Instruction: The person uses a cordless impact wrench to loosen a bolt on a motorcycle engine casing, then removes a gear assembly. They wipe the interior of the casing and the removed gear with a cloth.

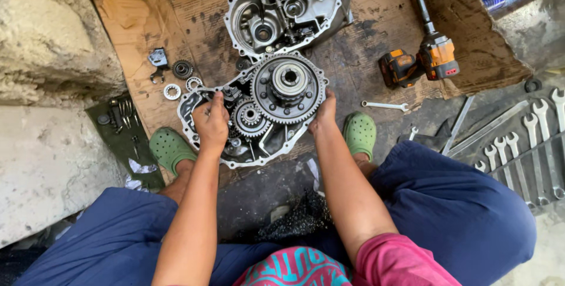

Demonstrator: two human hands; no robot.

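Engine case half point(203, 112) with large gear point(288, 86), left fingers point(216, 100) pinching inside, right fingers point(326, 100) pressed against gear.

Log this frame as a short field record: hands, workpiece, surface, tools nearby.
left hand: fingers on the engine case half, near its upper left edge
right hand: touching the rim of the large ring gear
second case half: lies apart, above the first
surface: cardboard sheet
small parts: bearings left of the case
tools: cordless impact driver, loose wrench, row of wrenches at right
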